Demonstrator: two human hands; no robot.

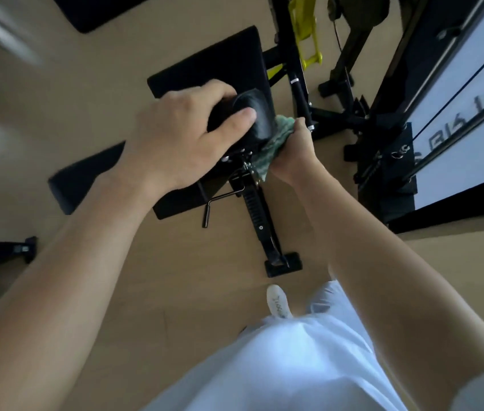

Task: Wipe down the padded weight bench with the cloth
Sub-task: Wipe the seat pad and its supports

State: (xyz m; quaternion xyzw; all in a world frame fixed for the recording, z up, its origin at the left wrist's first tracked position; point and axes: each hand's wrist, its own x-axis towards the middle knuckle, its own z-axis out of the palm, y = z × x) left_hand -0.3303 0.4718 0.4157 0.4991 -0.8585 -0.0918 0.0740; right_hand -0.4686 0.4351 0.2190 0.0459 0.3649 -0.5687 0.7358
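Observation:
The black padded weight bench point(223, 59) lies below me on the tan floor, its seat pad at the top and a second pad point(86, 176) at the lower left. My left hand point(175, 137) grips a black padded roller point(257, 117) at the bench's middle, thumb across its end. My right hand point(292, 152) holds a green cloth point(270, 142) pressed against the right side of that roller, just above the metal bracket.
The bench's black support leg and foot point(282, 264) reach toward my white shoe point(277, 301). A pin handle point(220, 203) sticks out beneath the bench. A black machine frame with yellow parts point(306, 31) and cables stands at the upper right; another dark pad point(92, 10) lies at the top left.

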